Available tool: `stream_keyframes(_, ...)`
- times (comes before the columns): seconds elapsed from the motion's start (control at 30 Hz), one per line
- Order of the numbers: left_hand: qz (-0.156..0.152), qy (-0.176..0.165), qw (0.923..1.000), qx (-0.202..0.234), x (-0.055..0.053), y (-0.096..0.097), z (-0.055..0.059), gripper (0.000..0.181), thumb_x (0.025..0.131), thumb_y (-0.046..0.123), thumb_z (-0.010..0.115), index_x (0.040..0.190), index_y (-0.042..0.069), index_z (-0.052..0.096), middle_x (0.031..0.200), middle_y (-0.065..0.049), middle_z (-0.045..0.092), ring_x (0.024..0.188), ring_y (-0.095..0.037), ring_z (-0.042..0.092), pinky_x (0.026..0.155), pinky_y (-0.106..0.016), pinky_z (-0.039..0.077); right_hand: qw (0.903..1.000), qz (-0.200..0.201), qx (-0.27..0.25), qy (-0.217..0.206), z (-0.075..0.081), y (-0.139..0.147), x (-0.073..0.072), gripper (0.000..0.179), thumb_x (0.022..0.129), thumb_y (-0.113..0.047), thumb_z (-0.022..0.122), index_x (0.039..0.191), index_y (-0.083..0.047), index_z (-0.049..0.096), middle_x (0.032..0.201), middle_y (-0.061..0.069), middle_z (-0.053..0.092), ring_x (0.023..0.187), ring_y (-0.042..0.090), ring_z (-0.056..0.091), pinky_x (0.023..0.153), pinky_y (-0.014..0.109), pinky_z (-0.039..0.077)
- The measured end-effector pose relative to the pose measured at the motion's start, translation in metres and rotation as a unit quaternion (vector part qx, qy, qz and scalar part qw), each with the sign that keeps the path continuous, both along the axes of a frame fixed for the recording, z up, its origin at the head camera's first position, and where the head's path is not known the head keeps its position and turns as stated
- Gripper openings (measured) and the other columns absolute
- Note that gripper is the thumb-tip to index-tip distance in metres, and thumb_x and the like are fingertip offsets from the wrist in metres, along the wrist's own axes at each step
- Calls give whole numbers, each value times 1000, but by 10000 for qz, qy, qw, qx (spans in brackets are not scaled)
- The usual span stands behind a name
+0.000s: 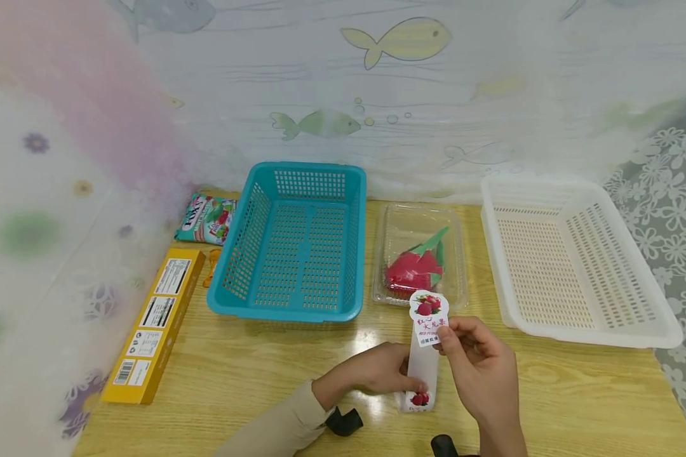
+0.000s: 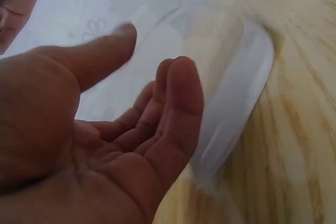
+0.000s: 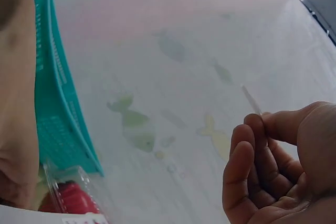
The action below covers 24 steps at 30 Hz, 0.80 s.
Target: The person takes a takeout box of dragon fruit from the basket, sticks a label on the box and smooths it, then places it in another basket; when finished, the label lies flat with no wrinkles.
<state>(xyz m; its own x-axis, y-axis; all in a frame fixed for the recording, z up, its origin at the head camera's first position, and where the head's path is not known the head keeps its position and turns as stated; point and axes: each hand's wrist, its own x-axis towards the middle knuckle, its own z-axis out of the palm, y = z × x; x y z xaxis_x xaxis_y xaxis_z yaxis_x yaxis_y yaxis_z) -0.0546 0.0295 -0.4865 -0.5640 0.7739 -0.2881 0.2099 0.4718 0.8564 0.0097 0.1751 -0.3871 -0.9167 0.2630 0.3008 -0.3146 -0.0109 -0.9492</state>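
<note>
My right hand (image 1: 486, 368) pinches a white die-cut dragon fruit sticker (image 1: 429, 315) between thumb and index finger. In the right wrist view the sticker (image 3: 251, 98) shows edge-on above the fingertips. Below it a white strip of backing paper (image 1: 423, 368) reaches down to the table, with another dragon fruit label (image 1: 420, 400) at its near end. My left hand (image 1: 380, 369) is at the strip's left side, fingertips over it. In the left wrist view its thumb and curved fingers (image 2: 184, 93) stand apart, with the curled strip (image 2: 236, 103) beyond them.
A clear plastic box (image 1: 397, 219) holding a red dragon fruit (image 1: 411, 270) stands just beyond the sticker. A teal basket (image 1: 288, 314) is left of it, a white basket (image 1: 505, 304) to the right. At far left lie a yellow box (image 1: 154, 327) and a colourful packet (image 1: 206, 219).
</note>
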Motion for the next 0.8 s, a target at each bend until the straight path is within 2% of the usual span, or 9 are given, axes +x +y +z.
stream_keyframes(0.1, -229, -136, 9996, 67, -1, -4, 4, 34, 90, 34, 79, 114, 17, 62, 84, 12, 69, 73, 5, 61, 67, -16, 51, 9998, -145, 102, -81, 0, 1, -2, 17, 91, 19, 61, 93, 5, 69, 80, -2, 70, 67, 7, 65, 65, 16, 55)
stream_keyframes(0.2, -259, -142, 9996, -25, -3, -10, 11, 37, 88, 38, 81, 110, 17, 60, 85, 15, 66, 75, 5, 60, 69, -15, 51, 9996, -223, 177, -47, 0, 1, -4, 15, 91, 18, 60, 93, 6, 69, 79, -2, 70, 67, 7, 66, 64, 16, 55)
stream_keyframes(0.3, -89, -17, 9998, -191, -5, -16, 19, 42, 85, 43, 83, 106, 15, 59, 85, 14, 62, 75, 3, 58, 70, -16, 50, 9993, -322, 181, -93, -1, 2, -7, 14, 91, 17, 61, 92, 5, 69, 79, -3, 70, 67, 6, 66, 64, 16, 55)
stream_keyframes(0.4, 173, 6, 9998, -127, -8, -20, 28, 47, 85, 44, 83, 110, 12, 59, 88, 11, 61, 77, 1, 56, 71, -16, 49, 9987, -430, 122, -226, -2, 1, -10, 13, 91, 16, 62, 91, 5, 69, 77, -3, 70, 66, 7, 67, 63, 16, 55)
stream_keyframes(0.63, 762, -116, 9951, 619, -11, -22, 40, 46, 92, 36, 77, 120, 3, 58, 94, 4, 62, 82, -1, 55, 75, -16, 49, 9962, -650, 20, -587, -4, 2, -15, 13, 92, 13, 64, 89, 2, 69, 74, -2, 71, 63, 8, 68, 61, 17, 56)
stream_keyframes(0.73, 1111, -314, 9869, 1125, -12, -22, 44, 38, 98, 30, 70, 121, 1, 59, 97, 2, 62, 85, -2, 57, 77, -16, 49, 9953, -684, -26, -683, -5, 2, -16, 14, 93, 12, 64, 89, 0, 70, 73, -2, 71, 63, 6, 68, 61, 17, 56)
stream_keyframes(0.8, 1345, -521, 9772, 1559, -12, -22, 47, 33, 102, 25, 64, 122, -1, 59, 99, -5, 64, 85, -5, 59, 76, -18, 51, 9948, -708, -69, -727, -6, 1, -17, 15, 93, 11, 64, 89, -2, 70, 73, -2, 71, 63, 5, 68, 60, 16, 56)
